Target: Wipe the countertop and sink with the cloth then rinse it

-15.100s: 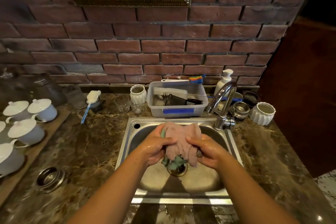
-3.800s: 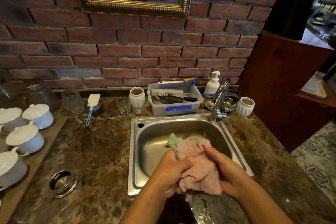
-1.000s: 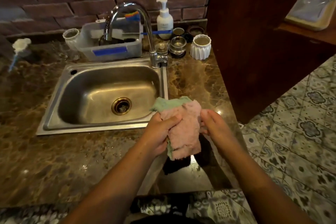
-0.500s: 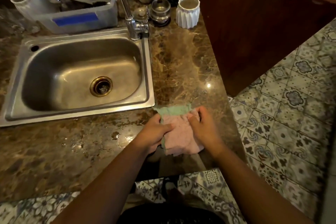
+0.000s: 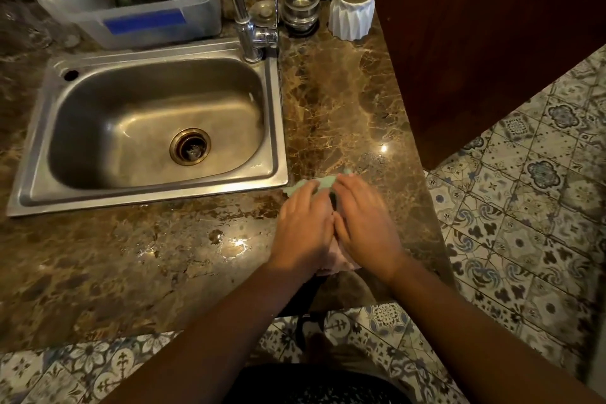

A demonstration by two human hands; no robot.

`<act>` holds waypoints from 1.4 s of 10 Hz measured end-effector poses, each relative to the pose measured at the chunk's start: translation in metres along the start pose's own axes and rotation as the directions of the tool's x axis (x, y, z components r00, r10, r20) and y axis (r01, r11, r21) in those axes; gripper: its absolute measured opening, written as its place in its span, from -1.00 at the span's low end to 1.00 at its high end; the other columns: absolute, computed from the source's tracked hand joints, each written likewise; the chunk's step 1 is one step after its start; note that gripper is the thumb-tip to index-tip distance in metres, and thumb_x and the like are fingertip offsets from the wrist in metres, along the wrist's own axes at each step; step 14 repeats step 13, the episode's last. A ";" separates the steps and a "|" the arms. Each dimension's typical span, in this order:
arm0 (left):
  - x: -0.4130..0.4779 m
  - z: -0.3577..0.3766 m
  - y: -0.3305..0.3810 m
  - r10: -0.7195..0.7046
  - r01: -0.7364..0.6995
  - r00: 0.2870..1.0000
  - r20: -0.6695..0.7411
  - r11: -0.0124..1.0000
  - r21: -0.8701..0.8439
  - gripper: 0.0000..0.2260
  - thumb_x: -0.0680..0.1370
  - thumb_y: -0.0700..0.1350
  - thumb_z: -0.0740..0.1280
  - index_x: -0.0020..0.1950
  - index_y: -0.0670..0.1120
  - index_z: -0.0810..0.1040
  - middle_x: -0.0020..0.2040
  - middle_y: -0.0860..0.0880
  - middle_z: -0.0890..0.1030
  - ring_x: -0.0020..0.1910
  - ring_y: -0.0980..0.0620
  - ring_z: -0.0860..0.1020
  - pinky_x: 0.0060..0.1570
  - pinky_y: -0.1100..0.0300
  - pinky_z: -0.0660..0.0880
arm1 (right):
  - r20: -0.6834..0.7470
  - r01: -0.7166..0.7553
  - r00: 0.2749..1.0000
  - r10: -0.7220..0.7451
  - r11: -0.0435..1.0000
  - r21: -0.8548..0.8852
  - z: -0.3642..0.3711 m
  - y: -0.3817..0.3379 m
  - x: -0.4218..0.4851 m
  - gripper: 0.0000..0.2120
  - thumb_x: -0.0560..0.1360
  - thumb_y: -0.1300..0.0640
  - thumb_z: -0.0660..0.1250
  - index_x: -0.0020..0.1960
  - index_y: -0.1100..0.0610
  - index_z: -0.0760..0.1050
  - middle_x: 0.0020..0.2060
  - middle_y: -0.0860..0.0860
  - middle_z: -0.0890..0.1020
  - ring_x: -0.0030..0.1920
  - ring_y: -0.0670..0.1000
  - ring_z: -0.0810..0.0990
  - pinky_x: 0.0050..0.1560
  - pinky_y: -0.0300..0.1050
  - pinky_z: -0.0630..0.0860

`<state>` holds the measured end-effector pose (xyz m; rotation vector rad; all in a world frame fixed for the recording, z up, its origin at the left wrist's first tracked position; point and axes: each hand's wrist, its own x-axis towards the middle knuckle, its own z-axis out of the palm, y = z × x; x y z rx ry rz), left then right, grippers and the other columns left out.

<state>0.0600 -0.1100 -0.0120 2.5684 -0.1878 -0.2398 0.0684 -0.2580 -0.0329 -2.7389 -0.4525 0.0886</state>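
My left hand (image 5: 303,223) and right hand (image 5: 364,223) are pressing flat, fingers straight, on the cloth (image 5: 314,184) near the front edge of the surface (image 5: 334,102). I'm judging the wiping barely begun; sink (image 5: 147,197) and rinse are waiting.

Both hands flat: left hand (image 5: 303,226), right hand (image 5: 362,223) pressing cloth (image 5: 316,185) onto countertop (image 5: 341,102).
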 end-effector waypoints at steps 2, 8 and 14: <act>-0.012 0.032 -0.035 0.056 -0.079 0.995 0.086 0.956 0.282 -0.45 0.68 0.08 -0.03 0.64 -0.10 0.12 0.66 -0.08 0.12 0.64 -0.04 0.03 0.55 -0.28 0.05 | 0.203 0.013 0.979 0.017 0.989 -0.147 0.014 0.012 -0.001 -0.39 0.65 -0.12 -0.09 0.62 0.13 0.08 0.63 0.05 0.11 0.63 0.07 -0.03 0.60 0.15 -0.08; -0.009 0.035 -0.043 0.050 -0.097 0.985 0.163 0.949 0.300 -0.39 0.68 0.15 -0.09 0.66 -0.11 -0.06 0.68 -0.07 -0.11 0.65 0.00 -0.16 0.57 -0.25 -0.13 | 0.283 -0.023 0.954 0.095 0.968 -0.248 0.017 0.011 -0.007 -0.35 0.67 -0.17 -0.20 0.63 0.18 -0.07 0.63 0.11 -0.07 0.63 0.13 -0.13 0.59 0.24 -0.01; -0.038 -0.073 -0.130 0.032 -0.034 0.999 0.031 0.995 0.093 -0.61 0.55 -0.06 0.22 0.38 -0.01 0.49 0.32 -0.01 0.50 0.34 -0.04 0.42 0.34 -0.07 0.40 | 0.256 -0.225 0.923 0.288 0.942 -0.249 0.005 -0.100 0.045 -0.63 0.56 -0.01 0.20 0.30 0.12 0.46 0.27 0.13 0.47 0.27 0.15 0.43 0.28 0.10 0.44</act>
